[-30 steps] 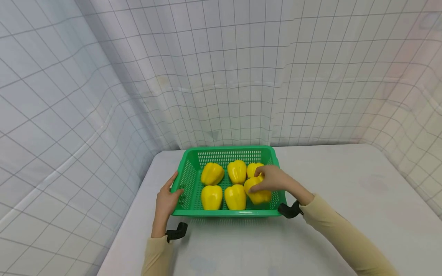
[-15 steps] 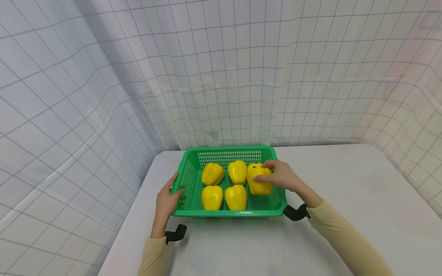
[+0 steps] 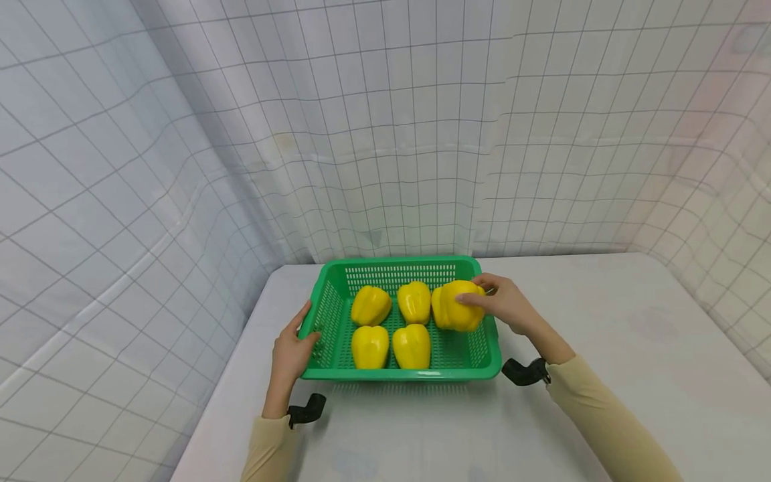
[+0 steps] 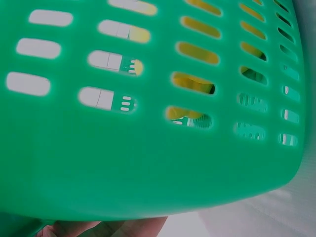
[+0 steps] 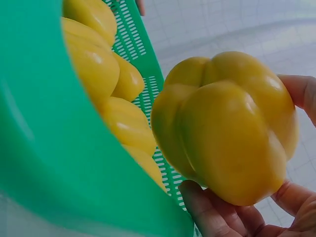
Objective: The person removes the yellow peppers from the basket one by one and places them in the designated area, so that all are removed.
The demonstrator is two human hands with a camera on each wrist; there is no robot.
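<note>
My right hand (image 3: 510,305) grips a yellow bell pepper (image 3: 465,316) above the right end of a green plastic basket (image 3: 397,375). In the right wrist view that bell pepper (image 5: 227,133) is raised beside the basket wall (image 5: 74,158), its lobed end toward the camera, with thumb and fingers around its far side. Another pepper (image 3: 437,304) sits partly hidden behind it. My left hand (image 3: 290,353) grips the basket's left rim; in the left wrist view only some fingers (image 4: 113,228) show past the green rim.
Several more yellow peppers (image 3: 370,347) lie in the basket in two rows. The basket stands on a white table (image 3: 602,321). White gridded curtains (image 3: 385,134) hang behind and at both sides. A black camera mount (image 3: 308,409) is strapped at each wrist.
My right hand has lifted the pepper from the front right of the basket, up and to the right. My left hand stays on the basket's rim.
</note>
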